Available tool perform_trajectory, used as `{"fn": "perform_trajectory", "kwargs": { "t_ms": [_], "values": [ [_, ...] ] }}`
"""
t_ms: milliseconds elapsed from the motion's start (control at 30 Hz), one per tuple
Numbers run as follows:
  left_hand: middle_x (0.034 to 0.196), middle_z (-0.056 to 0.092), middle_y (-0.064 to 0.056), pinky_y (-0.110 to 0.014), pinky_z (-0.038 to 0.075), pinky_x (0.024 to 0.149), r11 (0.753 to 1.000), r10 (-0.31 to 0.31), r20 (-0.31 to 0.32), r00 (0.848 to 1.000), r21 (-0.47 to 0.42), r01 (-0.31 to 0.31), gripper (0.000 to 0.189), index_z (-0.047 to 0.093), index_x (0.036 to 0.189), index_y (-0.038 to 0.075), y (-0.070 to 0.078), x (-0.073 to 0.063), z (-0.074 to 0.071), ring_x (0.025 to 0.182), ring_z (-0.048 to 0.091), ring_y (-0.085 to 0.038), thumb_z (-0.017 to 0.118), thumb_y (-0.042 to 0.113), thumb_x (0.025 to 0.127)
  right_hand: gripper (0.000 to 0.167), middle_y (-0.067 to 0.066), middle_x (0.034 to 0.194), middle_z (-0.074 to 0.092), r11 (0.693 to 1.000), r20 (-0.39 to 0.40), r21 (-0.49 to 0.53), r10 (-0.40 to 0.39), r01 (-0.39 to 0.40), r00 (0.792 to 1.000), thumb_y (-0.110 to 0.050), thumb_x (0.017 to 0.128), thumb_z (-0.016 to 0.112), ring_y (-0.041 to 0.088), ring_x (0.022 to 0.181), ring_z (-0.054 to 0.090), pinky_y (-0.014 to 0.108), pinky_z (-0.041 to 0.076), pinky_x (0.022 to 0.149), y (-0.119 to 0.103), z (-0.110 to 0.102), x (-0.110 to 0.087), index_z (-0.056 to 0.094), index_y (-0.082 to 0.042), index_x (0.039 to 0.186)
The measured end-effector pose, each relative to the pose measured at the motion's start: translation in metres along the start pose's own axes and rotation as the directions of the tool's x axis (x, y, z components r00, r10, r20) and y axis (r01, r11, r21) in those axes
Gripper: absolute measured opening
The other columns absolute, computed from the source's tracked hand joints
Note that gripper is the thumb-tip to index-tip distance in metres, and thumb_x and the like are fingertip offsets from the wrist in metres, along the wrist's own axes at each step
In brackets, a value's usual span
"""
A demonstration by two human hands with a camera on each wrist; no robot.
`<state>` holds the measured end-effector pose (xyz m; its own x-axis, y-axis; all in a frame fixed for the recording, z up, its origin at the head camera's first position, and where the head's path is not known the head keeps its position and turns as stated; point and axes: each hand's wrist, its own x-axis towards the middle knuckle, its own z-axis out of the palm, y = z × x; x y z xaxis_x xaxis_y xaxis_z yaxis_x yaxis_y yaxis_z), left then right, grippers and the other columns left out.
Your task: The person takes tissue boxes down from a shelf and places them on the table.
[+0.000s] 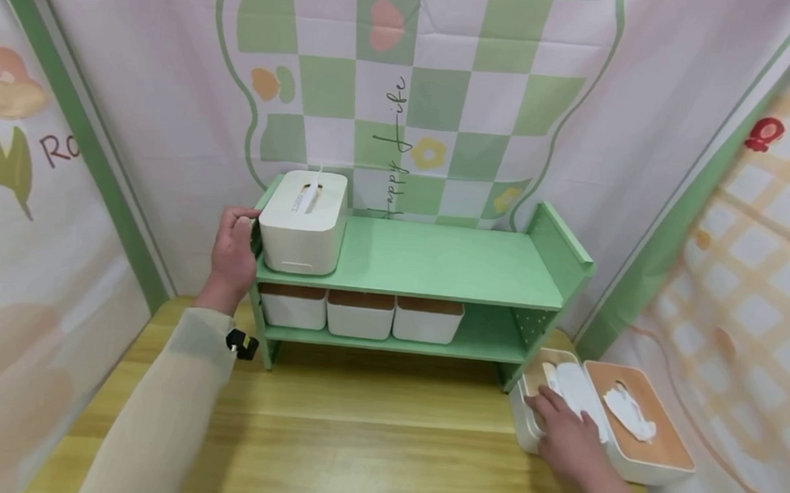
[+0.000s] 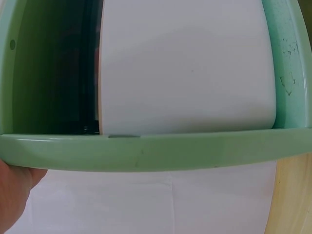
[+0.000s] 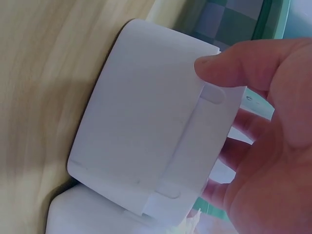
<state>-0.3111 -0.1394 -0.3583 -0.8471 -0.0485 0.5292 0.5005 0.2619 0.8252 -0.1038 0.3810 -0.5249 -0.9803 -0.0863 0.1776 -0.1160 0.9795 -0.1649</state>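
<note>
My left hand (image 1: 232,256) grips the left side panel of a green two-tier shelf (image 1: 434,260), near its upper edge. Right beside it, on the top tier, stands a white tissue box (image 1: 301,249) with a tissue poking from its slot. At the right, my right hand (image 1: 575,442) holds a white tissue box (image 3: 141,107) by its upper edge. The thumb presses the front wall while the other fingers reach over the top. Tight against that box stands another tissue box (image 1: 676,436) with a brown lid and a tissue sticking out.
Three white boxes with brown tops, among them a middle one (image 1: 361,319), line the shelf's lower tier from the left. The shelf stands on a wooden table (image 1: 358,431). Patterned cloth (image 1: 443,100) hangs behind and along both sides.
</note>
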Motion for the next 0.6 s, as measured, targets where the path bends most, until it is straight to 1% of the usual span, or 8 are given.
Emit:
{"fn": "perform_trajectory", "kwargs": {
  "t_ms": [100, 200, 267, 333, 400, 467, 533, 600],
  "values": [
    [0.134, 0.046, -0.017, -0.051, 0.026, 0.109, 1.0, -0.007, 0.0, 1.0, 0.004, 0.007, 0.038, 0.043, 0.125, 0.005, -0.001, 0.001, 0.0, 0.135, 0.036, -0.03, 0.025, 0.032, 0.106, 0.067, 0.025, 0.147, 0.041, 1.0, -0.03, 0.024, -0.01, 0.011, 1.0, -0.004, 0.071, 0.071, 0.047, 0.13, 0.041, 0.078, 0.023, 0.092, 0.006, -0.003, -0.001, 0.055, -0.005, 0.137],
    [0.133, 0.046, -0.018, -0.051, 0.027, 0.108, 1.0, -0.019, -0.003, 1.0, 0.011, 0.019, 0.037, 0.043, 0.125, 0.005, -0.002, 0.002, 0.0, 0.134, 0.037, -0.03, 0.025, 0.032, 0.106, 0.068, 0.025, 0.149, 0.038, 0.999, -0.121, 0.046, -0.016, 0.021, 0.992, -0.017, 0.08, 0.074, 0.05, 0.13, 0.038, 0.078, 0.023, 0.093, 0.019, -0.011, -0.007, 0.05, -0.003, 0.141],
    [0.133, 0.046, -0.018, -0.052, 0.027, 0.108, 1.0, -0.026, -0.008, 1.0, 0.012, 0.026, 0.037, 0.043, 0.124, 0.006, -0.002, 0.001, 0.0, 0.133, 0.037, -0.031, 0.024, 0.032, 0.106, 0.072, 0.027, 0.15, 0.036, 0.999, -0.178, 0.049, 0.017, -0.008, 0.984, -0.028, 0.085, 0.075, 0.052, 0.13, 0.036, 0.077, 0.024, 0.091, 0.033, -0.02, -0.011, 0.045, -0.003, 0.145],
    [0.134, 0.046, -0.017, -0.053, 0.027, 0.108, 0.999, -0.032, -0.012, 0.999, 0.013, 0.032, 0.037, 0.044, 0.124, 0.007, -0.002, 0.001, 0.0, 0.133, 0.037, -0.031, 0.025, 0.033, 0.105, 0.076, 0.03, 0.148, 0.034, 0.996, -0.194, 0.041, 0.08, -0.073, 0.978, -0.038, 0.09, 0.071, 0.056, 0.126, 0.035, 0.077, 0.025, 0.088, 0.049, -0.029, -0.016, 0.038, -0.003, 0.149],
    [0.133, 0.047, -0.017, -0.053, 0.027, 0.108, 1.0, -0.024, -0.013, 1.0, 0.01, 0.024, 0.037, 0.044, 0.124, 0.007, -0.001, 0.001, 0.0, 0.133, 0.038, -0.031, 0.025, 0.032, 0.105, 0.08, 0.032, 0.149, 0.031, 0.985, -0.174, 0.049, 0.173, -0.167, 0.969, -0.047, 0.093, 0.065, 0.058, 0.126, 0.031, 0.078, 0.022, 0.086, 0.067, -0.035, -0.023, 0.031, -0.005, 0.153],
    [0.133, 0.047, -0.017, -0.053, 0.027, 0.108, 1.0, -0.02, -0.011, 1.0, 0.008, 0.02, 0.036, 0.044, 0.123, 0.007, -0.001, 0.001, 0.001, 0.132, 0.038, -0.031, 0.025, 0.032, 0.105, 0.083, 0.035, 0.148, 0.027, 0.968, -0.132, 0.05, 0.252, -0.247, 0.959, -0.054, 0.095, 0.058, 0.059, 0.125, 0.028, 0.08, 0.018, 0.083, 0.083, -0.038, -0.028, 0.025, -0.008, 0.155],
    [0.132, 0.047, -0.017, -0.053, 0.027, 0.107, 1.0, -0.015, -0.008, 1.0, 0.008, 0.015, 0.036, 0.044, 0.123, 0.007, -0.002, 0.001, 0.001, 0.132, 0.038, -0.031, 0.026, 0.033, 0.106, 0.084, 0.035, 0.151, 0.022, 0.952, -0.077, 0.062, 0.305, -0.301, 0.949, -0.059, 0.097, 0.052, 0.062, 0.125, 0.024, 0.082, 0.013, 0.081, 0.096, -0.038, -0.032, 0.02, -0.011, 0.158],
    [0.133, 0.047, -0.018, -0.054, 0.026, 0.108, 1.0, -0.014, -0.007, 1.0, 0.009, 0.014, 0.037, 0.044, 0.124, 0.006, -0.003, 0.001, 0.001, 0.133, 0.038, -0.031, 0.026, 0.034, 0.106, 0.085, 0.036, 0.152, 0.019, 0.945, -0.029, 0.068, 0.321, -0.319, 0.947, -0.061, 0.097, 0.049, 0.064, 0.125, 0.021, 0.084, 0.012, 0.079, 0.105, -0.035, -0.035, 0.017, -0.012, 0.159]
  ]
}}
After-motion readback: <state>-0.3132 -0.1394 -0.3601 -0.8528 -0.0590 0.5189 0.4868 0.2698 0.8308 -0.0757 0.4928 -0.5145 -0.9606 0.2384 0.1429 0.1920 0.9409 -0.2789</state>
